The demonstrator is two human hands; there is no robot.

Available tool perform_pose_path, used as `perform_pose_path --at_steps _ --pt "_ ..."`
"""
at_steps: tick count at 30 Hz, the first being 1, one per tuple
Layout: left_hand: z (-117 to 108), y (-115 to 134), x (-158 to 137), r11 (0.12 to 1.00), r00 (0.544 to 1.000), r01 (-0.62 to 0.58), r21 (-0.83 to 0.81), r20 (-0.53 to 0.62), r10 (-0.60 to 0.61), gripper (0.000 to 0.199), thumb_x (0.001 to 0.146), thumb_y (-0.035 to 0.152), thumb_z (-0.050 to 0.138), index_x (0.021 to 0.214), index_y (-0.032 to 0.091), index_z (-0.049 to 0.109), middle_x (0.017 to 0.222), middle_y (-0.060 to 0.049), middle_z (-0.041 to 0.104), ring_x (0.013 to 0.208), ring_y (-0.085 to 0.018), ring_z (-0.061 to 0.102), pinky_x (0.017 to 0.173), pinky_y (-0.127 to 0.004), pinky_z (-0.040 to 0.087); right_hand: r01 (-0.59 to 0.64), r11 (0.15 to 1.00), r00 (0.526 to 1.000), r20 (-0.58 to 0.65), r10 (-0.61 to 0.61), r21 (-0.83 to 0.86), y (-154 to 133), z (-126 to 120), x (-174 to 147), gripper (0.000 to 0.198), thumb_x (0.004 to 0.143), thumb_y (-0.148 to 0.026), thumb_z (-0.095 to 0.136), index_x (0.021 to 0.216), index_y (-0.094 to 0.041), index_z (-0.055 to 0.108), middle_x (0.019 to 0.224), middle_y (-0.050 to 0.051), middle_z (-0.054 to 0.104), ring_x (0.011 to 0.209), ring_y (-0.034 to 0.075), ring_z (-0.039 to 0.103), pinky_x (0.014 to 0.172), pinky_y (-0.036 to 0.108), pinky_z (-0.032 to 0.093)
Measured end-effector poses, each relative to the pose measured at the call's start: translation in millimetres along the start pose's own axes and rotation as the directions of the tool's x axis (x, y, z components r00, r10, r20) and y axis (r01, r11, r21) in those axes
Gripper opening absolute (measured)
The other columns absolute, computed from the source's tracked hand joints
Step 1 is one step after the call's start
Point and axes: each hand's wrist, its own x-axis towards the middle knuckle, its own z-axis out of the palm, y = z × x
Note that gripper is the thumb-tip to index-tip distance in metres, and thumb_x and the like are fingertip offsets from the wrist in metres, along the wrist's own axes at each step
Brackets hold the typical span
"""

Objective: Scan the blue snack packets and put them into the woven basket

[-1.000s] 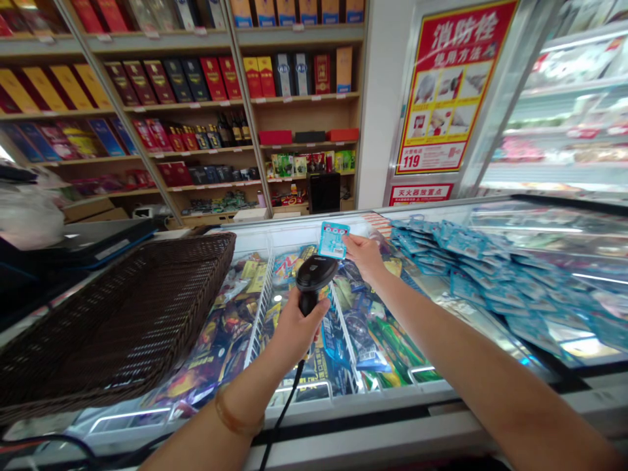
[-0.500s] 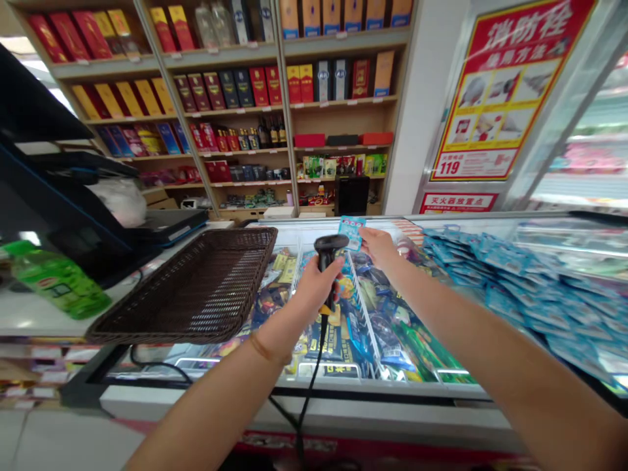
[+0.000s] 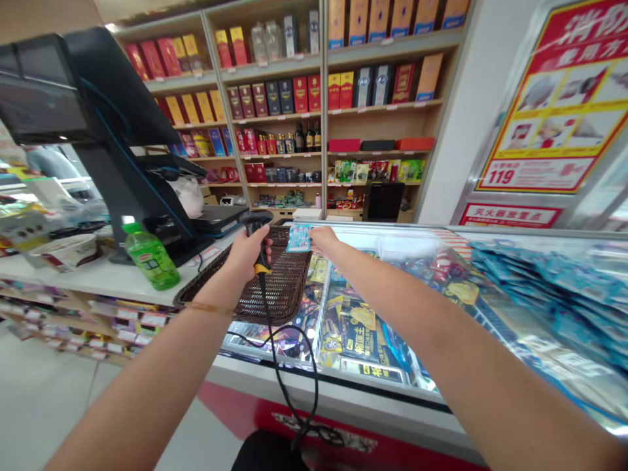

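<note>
My left hand [image 3: 246, 254] is wrapped round the handle of a black barcode scanner [image 3: 256, 221], whose cable hangs down in front of the freezer. Pinched in my right hand [image 3: 322, 241] is a small light-blue packet [image 3: 299, 238], a short way right of the scanner head. Both hands are above a dark brown wicker basket [image 3: 289, 304], the right one near its right edge. A heap of similar blue packets [image 3: 544, 288] lies at the right on the freezer top.
The chest freezer [image 3: 366, 340] holds bagged goods under its glass. On the counter to the left stand a green drink bottle [image 3: 152, 258] and a black checkout terminal [image 3: 127, 150]. Shelves [image 3: 275, 118] of boxes and bottles line the back wall.
The view has turned left, bringing more of the counter and terminal into sight. Both hands, with the scanner and the packet, have moved left from over the freezer to over the basket.
</note>
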Motion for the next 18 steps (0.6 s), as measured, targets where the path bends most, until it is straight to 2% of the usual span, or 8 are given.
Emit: perform_pose_path --at_steps 4,6,9,11,14,18 --pt "-8.0 -10.9 2.9 1.000 1.000 0.002 -0.025 -0.016 -0.002 0.030 0.080 0.031 0.074 0.088 0.019 0.047 0.061 0.004 0.055 0.041 -0.008 0.048 0.040 -0.018 0.041 -0.013 0.999 0.998 0.056 0.015 -0.044 8.3 11.6 -4.3 0.015 0.086 -0.020 0.071 0.079 -0.019 0.058 0.064 -0.002 0.061 0.059 0.010 0.061 0.066 0.025 0.057" --pt "-3.8 -14.1 3.4 1.000 1.000 0.000 -0.031 -0.004 -0.001 0.030 0.080 0.031 0.073 0.089 0.019 0.048 0.061 0.003 0.056 0.041 -0.008 0.048 0.040 -0.018 0.042 0.006 0.998 0.998 0.062 -0.002 -0.066 9.6 5.0 -6.1 0.015 0.088 -0.018 0.069 0.077 -0.019 0.058 0.067 -0.001 0.061 0.062 0.010 0.062 0.070 0.025 0.056" --pt "12.8 -16.4 0.0 0.999 0.999 -0.014 -0.035 0.037 0.015 0.028 0.080 0.030 0.073 0.089 0.019 0.048 0.062 0.003 0.056 0.041 -0.008 0.048 0.040 -0.018 0.041 0.048 0.994 0.998 0.052 -0.043 -0.102 8.8 -17.4 -7.7 0.011 0.088 -0.017 0.066 0.079 -0.018 0.061 0.074 0.001 0.065 0.071 0.012 0.065 0.076 0.027 0.056" --pt "31.1 -17.8 -6.3 0.998 0.997 -0.021 -0.052 0.079 0.025 0.027 0.081 0.030 0.072 0.089 0.019 0.048 0.062 0.003 0.056 0.041 -0.009 0.048 0.039 -0.019 0.040 0.077 0.988 0.997 0.020 -0.075 -0.132 7.4 -40.1 -8.7 0.001 0.088 -0.019 0.066 0.088 -0.018 0.066 0.084 0.004 0.069 0.078 0.014 0.067 0.080 0.030 0.056" --pt "68.4 -23.9 -21.2 0.995 0.985 -0.001 -0.098 0.172 0.018 0.029 0.079 0.032 0.073 0.089 0.019 0.049 0.063 0.003 0.056 0.042 -0.009 0.048 0.039 -0.020 0.040 0.121 0.973 0.989 -0.057 -0.135 -0.194 5.4 -86.2 -11.9 0.018 0.088 -0.021 0.066 0.105 -0.019 0.069 0.103 0.007 0.073 0.093 0.018 0.070 0.087 0.033 0.055" --pt "130.6 -46.0 -48.0 0.986 0.959 0.055 -0.156 0.283 -0.008 0.037 0.076 0.036 0.077 0.090 0.021 0.047 0.066 0.004 0.056 0.043 -0.009 0.049 0.040 -0.020 0.040 0.145 0.933 0.963 -0.171 -0.210 -0.331 4.9 -168.3 -22.5 0.027 0.090 -0.023 0.063 0.116 -0.020 0.070 0.116 0.009 0.074 0.105 0.020 0.069 0.092 0.035 0.054"
